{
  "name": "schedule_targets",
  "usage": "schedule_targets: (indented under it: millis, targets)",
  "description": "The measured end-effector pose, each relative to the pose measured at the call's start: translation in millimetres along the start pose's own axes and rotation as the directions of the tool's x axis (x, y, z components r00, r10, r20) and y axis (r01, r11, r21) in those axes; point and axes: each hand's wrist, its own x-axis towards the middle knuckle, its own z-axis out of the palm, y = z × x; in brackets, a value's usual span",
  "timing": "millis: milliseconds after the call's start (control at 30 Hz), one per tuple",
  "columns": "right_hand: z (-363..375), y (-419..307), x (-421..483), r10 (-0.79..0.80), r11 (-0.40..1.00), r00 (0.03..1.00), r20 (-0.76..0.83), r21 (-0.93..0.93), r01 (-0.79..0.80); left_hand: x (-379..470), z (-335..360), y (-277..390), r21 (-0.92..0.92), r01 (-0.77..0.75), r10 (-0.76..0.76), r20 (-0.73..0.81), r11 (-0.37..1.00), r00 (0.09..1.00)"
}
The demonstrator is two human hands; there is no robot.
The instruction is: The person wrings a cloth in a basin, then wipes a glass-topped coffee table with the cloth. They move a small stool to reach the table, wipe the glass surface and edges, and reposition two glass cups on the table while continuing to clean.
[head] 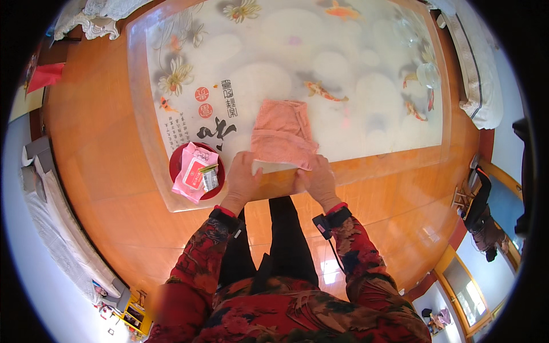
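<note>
A folded salmon-pink towel [281, 135] lies flat near the front edge of a low table, with a band-like fold across its middle. At its near left corner is my left hand [243, 178], fingertips touching or just beside the cloth and thumb spread away. My right hand [318, 178] pinches the near right corner between thumb and fingers. Beneath the towel, a clear cover lies over the table's printed top [369, 141], which shows koi, flowers and writing. Both sleeves are red and patterned, with black straps at the wrists.
Left of my left hand, a dark red round bowl [175, 165] holds a pink wipes pack [195, 171] and a small silvery packet [210, 179]. A clear glass object [428, 76] stands at the table's far right. Covered sofas line the sides. Another person [482, 223] is at the right.
</note>
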Motion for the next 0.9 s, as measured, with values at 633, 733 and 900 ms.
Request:
schedule_targets:
  millis: [633,733,900]
  targets:
    - [-47.7,0.5,71.4,-0.1,0.994,0.961,-0.258,0.006,0.105,67.2,-48.8,-9.4,-0.457,0.232,-0.314,-0.112,0.859,0.943]
    - [-21.0,-20.0,70.1,-0.39,0.895,0.921,0.007,-0.23,0.381,35.6,-70.7,-24.8,-0.526,0.228,-0.318,-0.087,0.819,0.944]
    - [30.6,-40.0,100.0,-0.636,0.726,0.735,0.234,-0.14,0.673,-42.7,-123.4,-87.5,-0.663,0.188,-0.448,-0.246,0.725,0.86]
